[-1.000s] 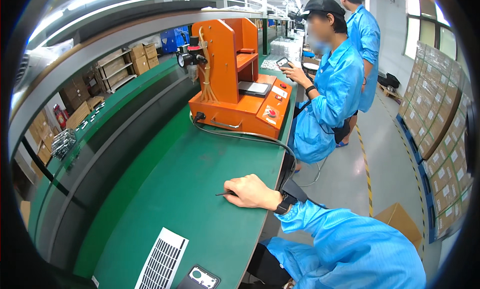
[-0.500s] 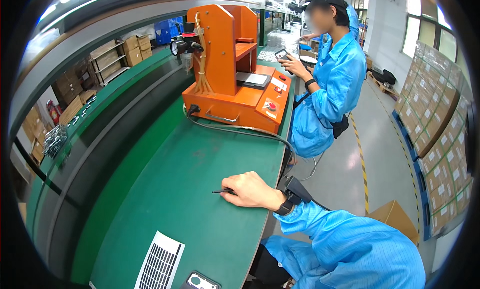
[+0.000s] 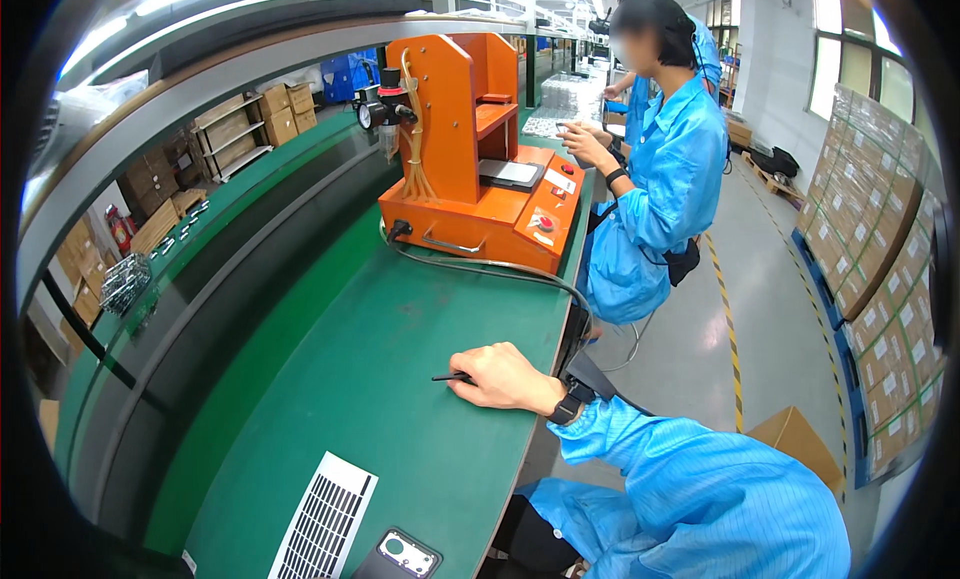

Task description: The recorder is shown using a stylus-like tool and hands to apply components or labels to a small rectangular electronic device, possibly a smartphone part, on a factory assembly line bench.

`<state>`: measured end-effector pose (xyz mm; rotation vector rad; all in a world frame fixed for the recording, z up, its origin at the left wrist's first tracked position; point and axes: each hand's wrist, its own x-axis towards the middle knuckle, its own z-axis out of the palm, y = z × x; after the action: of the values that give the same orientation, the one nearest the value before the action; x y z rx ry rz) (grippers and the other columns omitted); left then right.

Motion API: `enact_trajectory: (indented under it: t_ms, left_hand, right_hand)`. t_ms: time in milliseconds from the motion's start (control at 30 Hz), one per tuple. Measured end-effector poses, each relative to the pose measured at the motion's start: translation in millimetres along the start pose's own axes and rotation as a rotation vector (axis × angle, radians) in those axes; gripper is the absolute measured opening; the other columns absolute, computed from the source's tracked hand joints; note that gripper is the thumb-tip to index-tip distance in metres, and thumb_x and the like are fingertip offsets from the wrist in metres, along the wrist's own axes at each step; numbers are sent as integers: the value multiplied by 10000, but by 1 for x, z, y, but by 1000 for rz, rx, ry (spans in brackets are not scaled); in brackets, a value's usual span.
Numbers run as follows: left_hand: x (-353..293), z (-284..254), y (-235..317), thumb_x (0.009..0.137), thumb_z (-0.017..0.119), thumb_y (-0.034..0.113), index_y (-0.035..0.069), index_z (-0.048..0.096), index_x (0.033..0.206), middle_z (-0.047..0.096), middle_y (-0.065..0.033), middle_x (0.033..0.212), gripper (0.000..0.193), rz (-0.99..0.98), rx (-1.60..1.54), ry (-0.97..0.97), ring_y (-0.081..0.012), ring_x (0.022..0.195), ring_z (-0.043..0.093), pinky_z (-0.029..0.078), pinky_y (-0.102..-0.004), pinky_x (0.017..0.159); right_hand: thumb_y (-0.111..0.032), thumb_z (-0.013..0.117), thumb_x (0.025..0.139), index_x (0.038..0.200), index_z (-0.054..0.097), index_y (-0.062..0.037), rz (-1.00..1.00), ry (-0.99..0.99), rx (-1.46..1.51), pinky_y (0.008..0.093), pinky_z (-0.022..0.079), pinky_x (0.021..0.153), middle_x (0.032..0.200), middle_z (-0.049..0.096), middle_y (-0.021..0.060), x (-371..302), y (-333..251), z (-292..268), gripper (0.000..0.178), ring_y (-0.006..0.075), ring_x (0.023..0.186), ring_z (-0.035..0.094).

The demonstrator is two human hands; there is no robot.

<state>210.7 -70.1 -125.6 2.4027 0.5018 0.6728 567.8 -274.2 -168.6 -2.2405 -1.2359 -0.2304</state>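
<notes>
My right hand (image 3: 500,376) rests on the green tabletop (image 3: 390,339) near its right edge. Its fingers are closed round a thin black pointed tool (image 3: 449,378), whose tip sticks out to the left; most of it is hidden in the grip, so its exact kind does not show. Closer to me lies a white sheet (image 3: 328,519) with rows of black strips. Beside it, at the lower edge, is a dark phone-shaped piece (image 3: 402,555) with a camera area, partly cut off by the frame. My left hand is out of the picture.
An orange press machine (image 3: 490,229) stands farther along the bench, its grey cable (image 3: 500,270) crossing the tabletop. Past it sits a co-worker in a blue smock (image 3: 675,159), hands raised together. Right of the bench are a cardboard box (image 3: 797,444) and wrapped cartons (image 3: 870,229) on pallets.
The view has shifted slightly, showing more of the phone-shaped piece. My right hand keeps its grip on the black tool. The co-worker's hands have turned, and another person now shows behind.
</notes>
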Motion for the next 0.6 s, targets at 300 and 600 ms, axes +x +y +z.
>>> enact_trajectory:
  t_ms: [300,600]
  left_hand:
    - [-10,0,-27,871,630,34,-55,660,887,654,-123,809,96,-53,14,83,-182,729,617,491,-286,648]
    - [-9,1,-33,866,646,33,-68,655,886,649,-118,808,103,-69,72,117,-170,709,616,503,-278,616]
  right_hand:
    - [-233,606,821,809,602,-38,8,-2,-9,435,488,586,733,642,133,-1,1,2,195,336,669,624]
    - [-211,590,822,774,574,-37,-25,7,-2,435,496,575,720,640,127,-3,2,-1,182,330,642,626]
